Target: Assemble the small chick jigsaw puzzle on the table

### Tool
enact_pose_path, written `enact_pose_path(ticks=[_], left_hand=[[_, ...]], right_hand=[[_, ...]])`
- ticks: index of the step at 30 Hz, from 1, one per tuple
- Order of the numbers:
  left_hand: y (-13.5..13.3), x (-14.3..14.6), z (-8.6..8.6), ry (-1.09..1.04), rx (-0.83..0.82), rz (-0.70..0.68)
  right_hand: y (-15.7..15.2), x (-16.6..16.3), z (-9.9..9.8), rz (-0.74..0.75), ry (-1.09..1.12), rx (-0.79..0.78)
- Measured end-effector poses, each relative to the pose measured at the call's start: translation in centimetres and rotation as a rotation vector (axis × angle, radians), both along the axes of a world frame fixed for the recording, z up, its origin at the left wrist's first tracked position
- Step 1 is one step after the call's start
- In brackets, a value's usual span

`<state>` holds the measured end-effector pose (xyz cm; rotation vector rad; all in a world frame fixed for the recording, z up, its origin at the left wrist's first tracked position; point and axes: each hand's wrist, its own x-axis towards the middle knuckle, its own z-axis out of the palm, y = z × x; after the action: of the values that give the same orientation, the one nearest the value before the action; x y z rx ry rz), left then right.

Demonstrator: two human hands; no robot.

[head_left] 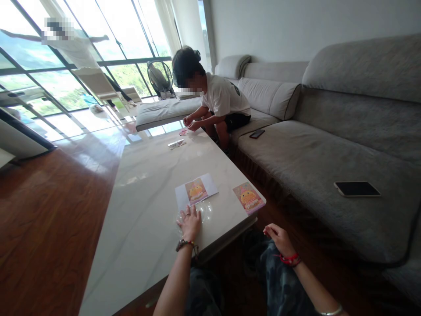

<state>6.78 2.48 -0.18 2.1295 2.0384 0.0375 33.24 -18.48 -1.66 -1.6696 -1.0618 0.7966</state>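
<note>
My left hand (190, 224) lies on the near end of the table with its fingers spread, over a crinkled clear plastic wrapper (206, 211). Just past its fingertips is a white paper sheet (212, 182) bearing a picture of an orange cartoon figure (196, 190). A card (249, 198) with a similar, larger picture rests at the table's right corner. Off the table edge, above my right knee, my right hand (278, 237) has its fingers curled together. Whether anything is inside those fingers is hidden.
A person (222, 96) sits on the grey sofa (329, 145), handling small pink pieces (183, 132) at the marble-patterned table's (141, 210) far end. A small packet (176, 144) lies nearby. Two phones, one a larger device (357, 188), are on the sofa. Another person stands by the windows.
</note>
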Motion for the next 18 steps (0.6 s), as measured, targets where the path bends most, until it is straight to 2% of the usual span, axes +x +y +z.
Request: enact_pose_path(ticks=[7, 13, 18], left_hand=[[1.5, 3.6, -0.5, 0.002, -0.030, -0.118], [3.8, 8.2, -0.6, -0.018, -0.054, -0.222], [5.2, 10.9, -0.5, -0.032, -0.056, -0.277]], right_hand=[[1.1, -1.7, 0.1, -0.058, 0.142, -0.005], [1.8, -3.4, -0.1, 0.013, 0.199, -0.034], [2.3, -4.5, 0.3, 0.088, 0.136, -0.042]])
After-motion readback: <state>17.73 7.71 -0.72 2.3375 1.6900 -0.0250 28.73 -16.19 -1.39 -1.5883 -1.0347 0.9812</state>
